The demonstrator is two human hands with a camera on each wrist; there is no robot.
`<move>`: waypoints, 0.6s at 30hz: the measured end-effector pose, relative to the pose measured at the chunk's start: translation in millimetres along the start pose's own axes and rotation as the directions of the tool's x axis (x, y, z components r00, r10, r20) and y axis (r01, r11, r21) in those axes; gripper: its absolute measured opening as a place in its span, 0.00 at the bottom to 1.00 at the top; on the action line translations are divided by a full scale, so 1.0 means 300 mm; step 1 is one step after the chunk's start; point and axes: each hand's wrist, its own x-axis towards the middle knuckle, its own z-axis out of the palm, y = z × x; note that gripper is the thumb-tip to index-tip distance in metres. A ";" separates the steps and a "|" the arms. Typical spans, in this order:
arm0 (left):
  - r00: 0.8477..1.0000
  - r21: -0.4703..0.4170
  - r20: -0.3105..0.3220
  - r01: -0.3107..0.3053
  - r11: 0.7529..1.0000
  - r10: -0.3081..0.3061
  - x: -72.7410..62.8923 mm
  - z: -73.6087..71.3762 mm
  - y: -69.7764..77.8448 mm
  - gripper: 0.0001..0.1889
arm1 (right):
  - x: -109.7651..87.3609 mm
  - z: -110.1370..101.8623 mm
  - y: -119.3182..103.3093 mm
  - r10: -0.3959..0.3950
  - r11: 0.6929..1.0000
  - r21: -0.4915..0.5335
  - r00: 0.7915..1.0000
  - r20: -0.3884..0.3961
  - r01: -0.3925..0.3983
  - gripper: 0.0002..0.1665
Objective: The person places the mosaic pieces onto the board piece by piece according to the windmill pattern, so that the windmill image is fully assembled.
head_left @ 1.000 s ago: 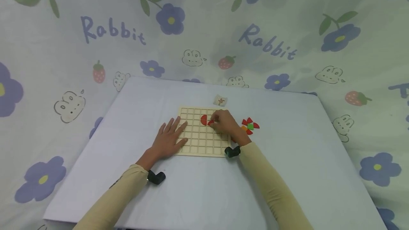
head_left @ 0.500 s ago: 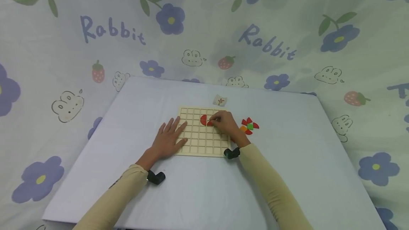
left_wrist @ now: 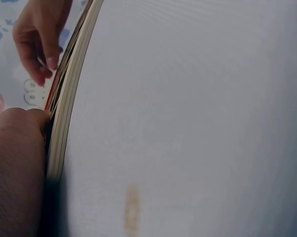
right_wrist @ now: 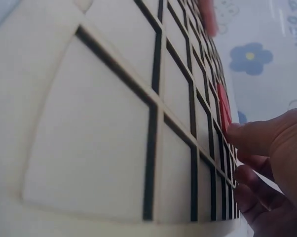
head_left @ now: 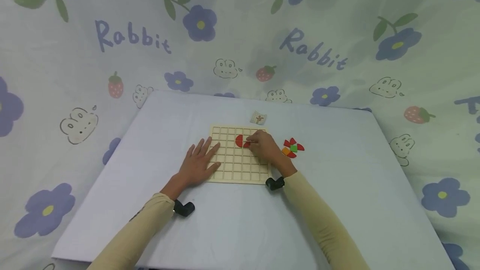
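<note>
My left hand (head_left: 197,163) lies flat with spread fingers on the left edge of a pale wooden grid board (head_left: 228,174). Over the upper right part of the board is my right hand (head_left: 262,145), its fingertips right at the red pieces. A red half-disc shape (head_left: 238,141) sits in the grid, with a smaller red piece (head_left: 246,145) beside it, partly under the fingers. In the right wrist view, the thumb (right_wrist: 252,138) overlaps the edge of a red piece (right_wrist: 223,106). From the left wrist view, the right hand's fingertips hang close over the board, with no piece showing between them.
Right of the board lies a small cluster of pieces: several red ones (head_left: 301,147), a green square (head_left: 294,148) and an orange square (head_left: 286,151). Behind the board is a small pattern card (head_left: 258,118). A white cloth covers the table (head_left: 337,186); a printed curtain (head_left: 240,32) hangs behind.
My right wrist has shifted slightly right and toward me, and the fingertips have loosened over the red piece. My left hand stays on the board's edge.
</note>
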 end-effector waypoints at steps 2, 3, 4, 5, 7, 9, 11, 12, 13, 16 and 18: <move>1.000 0.001 0.004 0.003 1.000 -0.003 0.001 0.001 0.000 0.36 | -0.006 -0.010 0.012 0.049 0.999 0.021 0.999 -0.012 -0.049 0.13; 1.000 0.004 0.006 0.005 1.000 -0.005 0.001 0.002 -0.001 0.36 | -0.009 -0.016 0.018 0.069 0.997 0.028 0.997 -0.016 -0.069 0.13; 1.000 0.006 0.007 0.008 1.000 -0.008 0.001 0.002 -0.003 0.36 | -0.014 -0.022 0.021 0.088 0.996 0.033 0.996 -0.018 -0.088 0.13; 1.000 0.006 0.008 0.009 1.000 -0.009 0.000 0.003 -0.004 0.36 | -0.019 -0.029 0.025 0.110 0.993 0.038 0.994 -0.017 -0.109 0.13; 1.000 0.008 0.007 0.011 1.000 -0.011 0.001 0.004 -0.006 0.36 | -0.033 -0.048 0.025 0.139 0.990 0.023 0.990 -0.006 -0.139 0.13; 1.000 0.009 0.007 0.013 1.000 -0.013 0.003 0.006 -0.007 0.36 | -0.053 -0.067 0.034 0.159 0.987 0.002 0.987 0.008 -0.159 0.13; 1.000 0.006 0.006 0.012 1.000 -0.012 0.005 0.008 -0.005 0.36 | -0.079 -0.090 0.044 0.173 0.985 -0.026 0.984 0.032 -0.172 0.14; 1.000 0.008 0.007 0.012 1.000 -0.012 0.006 0.009 -0.005 0.36 | -0.093 -0.103 0.049 0.174 0.984 -0.039 0.984 0.045 -0.172 0.15; 1.000 0.010 0.008 0.013 1.000 -0.013 0.007 0.010 -0.005 0.36 | -0.107 -0.113 0.058 0.181 0.983 -0.049 0.982 0.058 -0.178 0.15; 1.000 0.012 0.010 0.013 1.000 -0.013 0.008 0.011 -0.004 0.36 | -0.144 -0.142 0.084 0.192 0.979 -0.084 0.977 0.094 -0.184 0.15; 1.000 0.016 0.011 0.013 1.000 -0.013 0.008 0.012 -0.007 0.36 | -0.162 -0.157 0.099 0.189 0.978 -0.109 0.976 0.109 -0.177 0.16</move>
